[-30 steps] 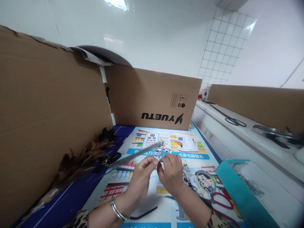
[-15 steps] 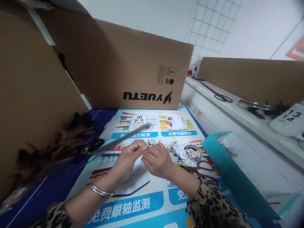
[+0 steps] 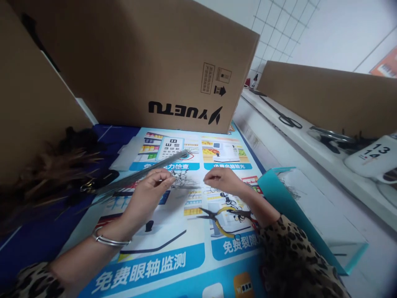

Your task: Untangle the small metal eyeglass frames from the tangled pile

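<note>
Head view. Left hand (image 3: 151, 186): thumb and forefinger pinch the left edge of a loose, spiky tangle of fine wire with small dark bits (image 3: 182, 179). Tangle sits between the two hands, thin strands trailing right. Right hand (image 3: 223, 181): fingers curled, tips close to the thumb, apart from the tangle; cannot tell whether a strand is held.

Materials: straight, thin grey wires in a long bundle (image 3: 145, 173) lie slantwise, partly covered by the left hand. Soft, ragged brown and black feathers (image 3: 62, 161) at far left, blurred. Small black ring-shaped pieces (image 3: 230, 199) below the right hand, glossy and looped. Yellow-handled pliers with dark pointed tips (image 3: 218, 218) lie with handles parted on the blue-and-white printed sheet (image 3: 155, 285).

Surroundings: brown cardboard panel printed YUETU (image 3: 173, 70) stands across the far end of the sheet. Right forearm partly screens the black pieces. White ledge at right bears black-handled scissors (image 3: 290, 121) and a white mug marked 13 14 (image 3: 370, 156); mug contents not visible.

Container: open teal box with whitish interior (image 3: 294, 211), right of the right forearm; thin wire pieces (image 3: 290, 191) lie inside toward its far end.
</note>
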The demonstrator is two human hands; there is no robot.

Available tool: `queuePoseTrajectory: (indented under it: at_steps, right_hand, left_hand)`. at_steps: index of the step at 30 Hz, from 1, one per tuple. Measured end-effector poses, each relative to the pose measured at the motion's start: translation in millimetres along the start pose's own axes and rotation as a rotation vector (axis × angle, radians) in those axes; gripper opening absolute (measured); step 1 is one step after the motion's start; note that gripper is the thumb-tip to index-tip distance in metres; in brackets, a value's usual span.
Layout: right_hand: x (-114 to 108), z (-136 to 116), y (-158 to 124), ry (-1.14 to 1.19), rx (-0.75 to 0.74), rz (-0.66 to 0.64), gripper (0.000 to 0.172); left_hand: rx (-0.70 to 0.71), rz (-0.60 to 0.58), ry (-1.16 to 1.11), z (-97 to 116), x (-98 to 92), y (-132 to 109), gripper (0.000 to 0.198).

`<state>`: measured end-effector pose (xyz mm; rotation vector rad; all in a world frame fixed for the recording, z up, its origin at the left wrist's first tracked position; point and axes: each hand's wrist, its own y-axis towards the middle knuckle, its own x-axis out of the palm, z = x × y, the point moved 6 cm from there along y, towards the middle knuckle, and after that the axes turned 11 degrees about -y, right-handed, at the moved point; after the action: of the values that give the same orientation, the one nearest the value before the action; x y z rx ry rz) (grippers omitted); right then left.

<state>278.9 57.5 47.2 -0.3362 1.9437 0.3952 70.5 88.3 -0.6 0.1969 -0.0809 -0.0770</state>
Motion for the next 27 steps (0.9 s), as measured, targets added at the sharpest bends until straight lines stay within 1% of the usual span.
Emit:
queuePoseTrajectory:
  at_steps: [2, 4, 6, 10, 15, 18, 20, 24, 27]
  right_hand:
    - [1.1, 17.2, -5.5, -0.297, 0.055, -0.177, 0.017]
    - [2.0, 26.1, -11.1, -0.383, 0.05, -0.23, 0.017]
    - [7.2, 28.7, -14.9, -0.445, 0.027, -0.267, 0.018]
    - [20.7, 20.8, -15.6, -0.591, -0.028, -0.303, 0.021]
    - [39.9, 2.4, -16.8, -0.727, -0.129, -0.354, 0.017]
    - [49.4, -2.4, -18.2, -0.794, -0.161, -0.338, 0.018]
    - [50.7, 0.1, -17.0, -0.762, -0.115, -0.287, 0.017]
    - [43.8, 7.9, -12.5, -0.62, 0.017, -0.191, 0.01]
    - [35.5, -0.9, -6.4, -0.522, 0.056, -0.116, 0.01]
  left_hand:
    - [0.025, -0.025, 0.057, -4.1, -2.2, 3.2, 0.018]
    - [0.038, -0.066, 0.098, -7.6, -1.7, 4.2, 0.017]
    - [0.04, -0.102, 0.12, -9.6, 0.4, 3.6, 0.017]
    - [0.043, -0.135, 0.107, -9.1, 3.8, 1.0, 0.017]
    - [0.075, -0.089, 0.092, -8.0, 0.2, 1.9, 0.015]
    - [0.077, -0.084, 0.075, -10.0, -0.8, 2.3, 0.017]
    - [0.078, -0.088, 0.062, -11.1, -0.4, 1.6, 0.017]
    - [0.06, -0.089, 0.036, -12.5, 1.9, -1.5, 0.016]
    - [0.043, -0.114, 0.011, -10.6, 5.7, -4.1, 0.014]
